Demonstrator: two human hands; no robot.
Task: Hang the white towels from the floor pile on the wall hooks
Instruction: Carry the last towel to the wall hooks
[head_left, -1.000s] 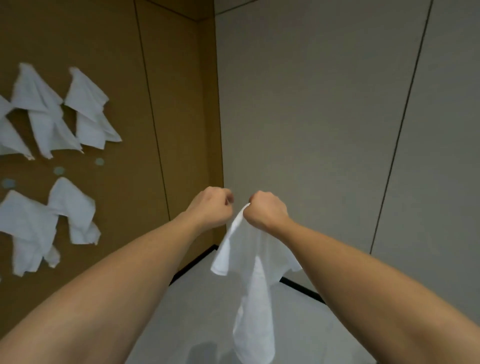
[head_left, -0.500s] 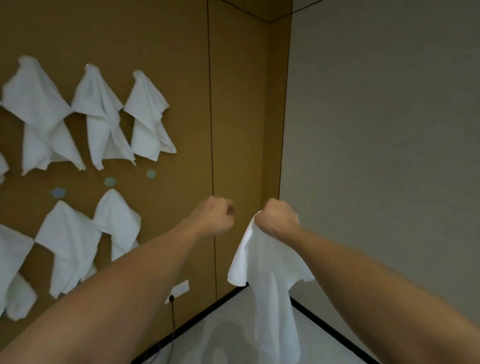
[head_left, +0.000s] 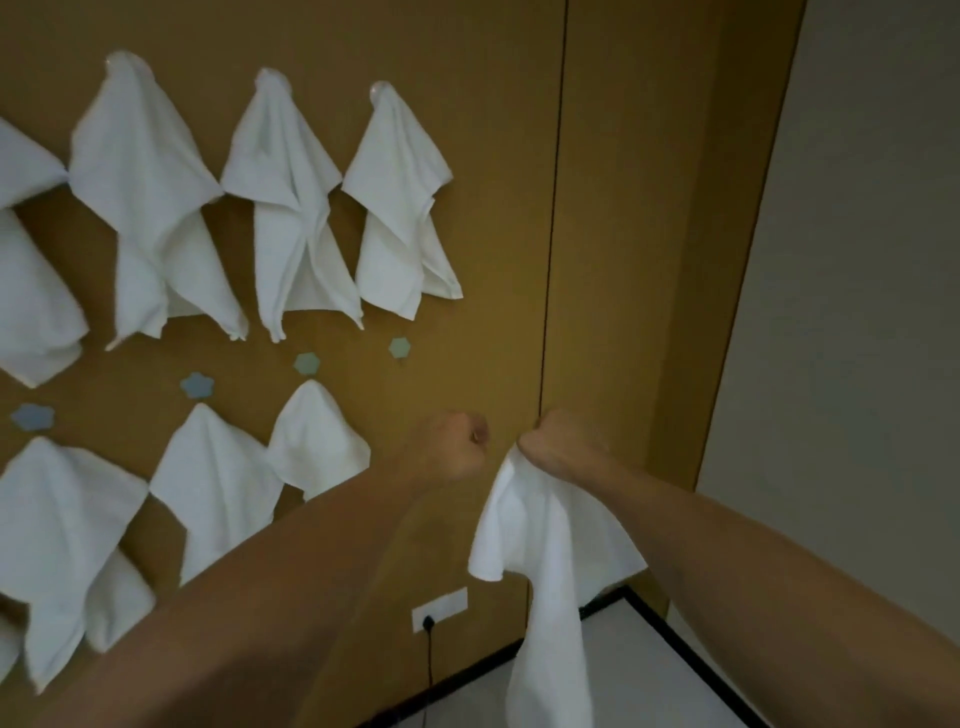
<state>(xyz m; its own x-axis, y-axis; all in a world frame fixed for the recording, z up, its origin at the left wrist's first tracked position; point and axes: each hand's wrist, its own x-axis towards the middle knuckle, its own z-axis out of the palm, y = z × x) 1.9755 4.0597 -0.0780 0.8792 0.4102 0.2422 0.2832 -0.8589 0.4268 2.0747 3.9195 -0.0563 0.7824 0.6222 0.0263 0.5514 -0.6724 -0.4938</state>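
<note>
My right hand (head_left: 563, 444) grips the top corner of a white towel (head_left: 540, 556), which hangs down from my fist in front of the brown wall. A short gap to its left, my left hand (head_left: 457, 441) is curled into a fist and holds nothing. Several white towels hang on the wall: an upper row (head_left: 400, 208) and a lower row (head_left: 311, 441). Between the rows sit bare blue-grey flower-shaped hooks (head_left: 400, 347), the nearest just up and left of my left hand.
A white wall socket (head_left: 439, 609) with a black cable sits low on the brown wall. A grey wall (head_left: 857, 312) meets it at the right corner. Black skirting (head_left: 675, 639) edges the pale floor below.
My view has swung left, so the brown wall with its towels and hooks now fills most of the frame. Both hands keep their pose, the right still holding the towel.
</note>
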